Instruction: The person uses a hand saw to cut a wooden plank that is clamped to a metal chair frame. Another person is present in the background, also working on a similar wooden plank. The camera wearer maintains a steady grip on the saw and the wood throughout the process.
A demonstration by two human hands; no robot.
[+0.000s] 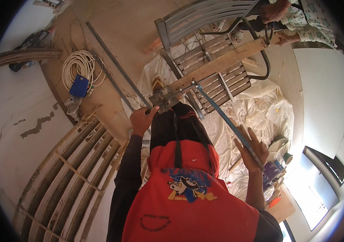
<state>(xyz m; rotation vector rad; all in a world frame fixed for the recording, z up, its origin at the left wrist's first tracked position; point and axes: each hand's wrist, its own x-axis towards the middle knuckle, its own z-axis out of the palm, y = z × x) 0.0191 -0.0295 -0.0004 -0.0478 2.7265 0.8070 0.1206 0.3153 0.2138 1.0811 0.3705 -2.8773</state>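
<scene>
My left hand (pixel 141 120) is closed at the near end of a long wooden plank (pixel 220 60), its thumb on a worn metal plate (pixel 164 99) fixed there. A thin dark rod end shows by the thumb. My right hand (pixel 253 150) has a long blue metal bar (pixel 228 119) across its palm, the fingers partly stretched. The bar's far end meets small metal pegs on the plank. The plank lies across a slatted metal bench (pixel 224 86). At its far end another person's hand (pixel 288 38) rests on it; their other hand (pixel 274 11) grips a dark tool.
Long metal rods (pixel 113 58) run along the floor to my left, near a coil of pale cable (pixel 75 66) and a blue box (pixel 79 85). A barred metal frame (pixel 69 177) leans at lower left. Crumpled plastic sheeting (pixel 256 105) covers floor; paint buckets (pixel 272 173) stand right.
</scene>
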